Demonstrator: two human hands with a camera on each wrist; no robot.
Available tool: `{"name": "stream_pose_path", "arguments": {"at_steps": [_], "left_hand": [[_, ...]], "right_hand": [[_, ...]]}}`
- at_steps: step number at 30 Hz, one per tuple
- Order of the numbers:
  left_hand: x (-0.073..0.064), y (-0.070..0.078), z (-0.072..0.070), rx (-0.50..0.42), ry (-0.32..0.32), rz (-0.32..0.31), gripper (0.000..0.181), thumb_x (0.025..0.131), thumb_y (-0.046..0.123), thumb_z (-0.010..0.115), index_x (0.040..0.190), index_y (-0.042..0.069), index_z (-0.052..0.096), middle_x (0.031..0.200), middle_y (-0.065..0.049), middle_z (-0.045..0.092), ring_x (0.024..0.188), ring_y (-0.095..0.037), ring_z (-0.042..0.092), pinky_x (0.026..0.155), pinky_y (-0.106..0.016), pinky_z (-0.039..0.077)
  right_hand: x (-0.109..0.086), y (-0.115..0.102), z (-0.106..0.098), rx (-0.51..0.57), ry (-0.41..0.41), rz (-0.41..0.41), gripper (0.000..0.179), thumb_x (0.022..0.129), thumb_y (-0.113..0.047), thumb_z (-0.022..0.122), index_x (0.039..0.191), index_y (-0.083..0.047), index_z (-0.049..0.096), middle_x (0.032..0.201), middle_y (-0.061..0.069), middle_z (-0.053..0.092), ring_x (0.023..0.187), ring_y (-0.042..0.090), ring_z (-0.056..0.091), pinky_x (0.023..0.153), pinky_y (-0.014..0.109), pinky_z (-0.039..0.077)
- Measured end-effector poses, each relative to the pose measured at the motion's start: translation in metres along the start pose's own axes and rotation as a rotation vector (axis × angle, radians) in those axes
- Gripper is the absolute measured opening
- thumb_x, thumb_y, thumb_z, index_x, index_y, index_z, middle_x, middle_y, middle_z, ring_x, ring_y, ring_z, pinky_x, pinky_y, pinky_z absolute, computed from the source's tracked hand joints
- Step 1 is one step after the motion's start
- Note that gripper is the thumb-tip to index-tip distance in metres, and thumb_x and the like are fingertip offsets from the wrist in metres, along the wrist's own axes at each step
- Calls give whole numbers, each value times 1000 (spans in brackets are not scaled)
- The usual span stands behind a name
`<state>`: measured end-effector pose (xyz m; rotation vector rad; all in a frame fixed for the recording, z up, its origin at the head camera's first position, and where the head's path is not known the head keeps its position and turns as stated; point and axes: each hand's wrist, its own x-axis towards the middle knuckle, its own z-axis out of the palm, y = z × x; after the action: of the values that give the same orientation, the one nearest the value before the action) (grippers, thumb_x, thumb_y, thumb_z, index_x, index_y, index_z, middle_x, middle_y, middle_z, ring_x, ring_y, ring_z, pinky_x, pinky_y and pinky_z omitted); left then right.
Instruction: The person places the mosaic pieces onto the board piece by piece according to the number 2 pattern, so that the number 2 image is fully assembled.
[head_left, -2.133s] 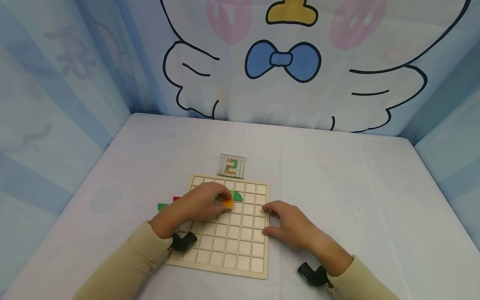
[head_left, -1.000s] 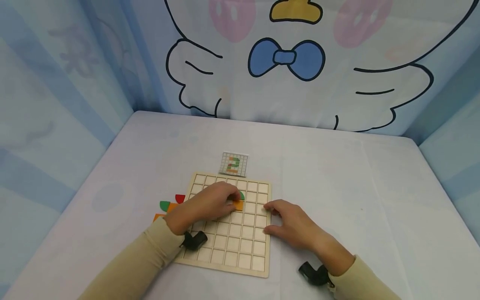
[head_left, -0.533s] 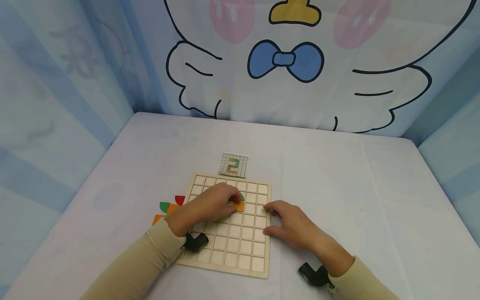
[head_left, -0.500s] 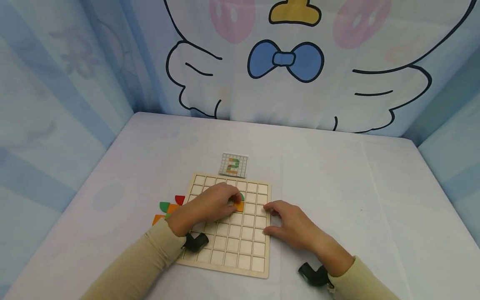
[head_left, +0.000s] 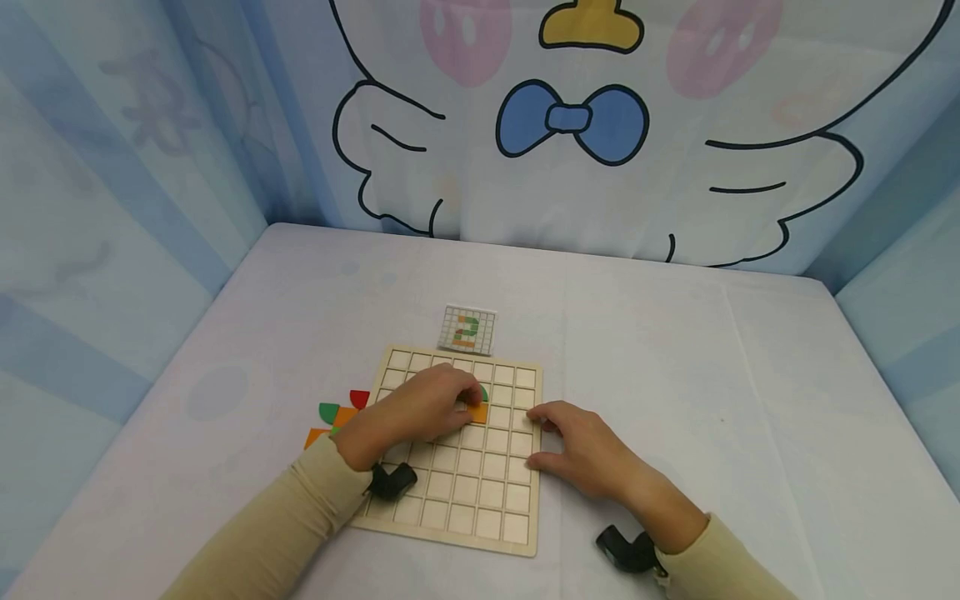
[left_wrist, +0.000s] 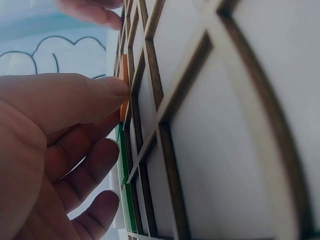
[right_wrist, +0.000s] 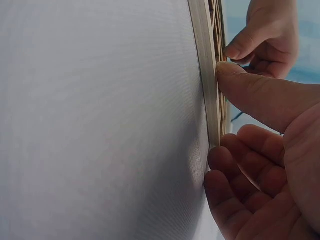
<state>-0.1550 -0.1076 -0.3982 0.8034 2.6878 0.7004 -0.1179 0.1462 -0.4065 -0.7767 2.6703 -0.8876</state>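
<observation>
The wooden grid board (head_left: 471,490) lies flat on the table. My left hand (head_left: 429,404) reaches over its upper middle and pinches an orange square tile (head_left: 480,414) sitting at a cell. In the left wrist view, the thumb (left_wrist: 90,97) lies against the orange edge. Just above that tile a green rounded tile (head_left: 484,393) shows, partly covered by my fingers; green edges (left_wrist: 122,155) also appear under them in the left wrist view. My right hand (head_left: 577,446) touches the board's right edge, with thumb and fingers spread apart along it.
A small card (head_left: 467,330) with a coloured grid pattern lies beyond the board. Left of the board are a red rounded tile (head_left: 359,399), a green rounded tile (head_left: 328,412) and orange tiles (head_left: 317,436), partly hidden by my left arm. Patterned curtains surround the table.
From two seconds to one second ago, my left hand moved slightly right with the orange tile, to the place below the green one. Since then both hands have stayed nearly still.
</observation>
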Motion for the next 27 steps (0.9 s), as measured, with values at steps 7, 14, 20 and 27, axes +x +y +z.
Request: {"name": "stream_pose_path", "arguments": {"at_steps": [7,14,20,27], "left_hand": [[-9,-3,-2,-35,29,-11,17,90,8,72,107,9,69,105,1,66,104,-22,58,93,-39,48],[-30,-14,-17,-43,57,-110,24,91,10,73,115,7,68,113,-4,66,112,-27,57,94,-42,48],[-52,-32,-31,-67,81,-203,27,94,8,70,120,5,66,119,-9,63,114,-31,56,93,-45,49],[-72,-56,-41,-78,129,-271,28,94,7,70,121,4,66,123,-16,59,115,-34,53,90,-48,50]], "right_hand": [[1,-1,0,-1,-1,25,51,86,-23,81,128,-2,61,121,7,63,105,22,61,90,43,50],[1,-1,2,4,-13,39,51,86,-22,81,128,-2,60,123,7,62,107,22,61,92,44,50],[1,0,2,-6,-6,28,50,86,-20,80,128,-1,60,123,8,62,106,22,62,92,44,50],[1,1,3,2,-6,29,50,86,-19,80,129,-1,60,124,8,62,107,22,61,92,44,50]]}}
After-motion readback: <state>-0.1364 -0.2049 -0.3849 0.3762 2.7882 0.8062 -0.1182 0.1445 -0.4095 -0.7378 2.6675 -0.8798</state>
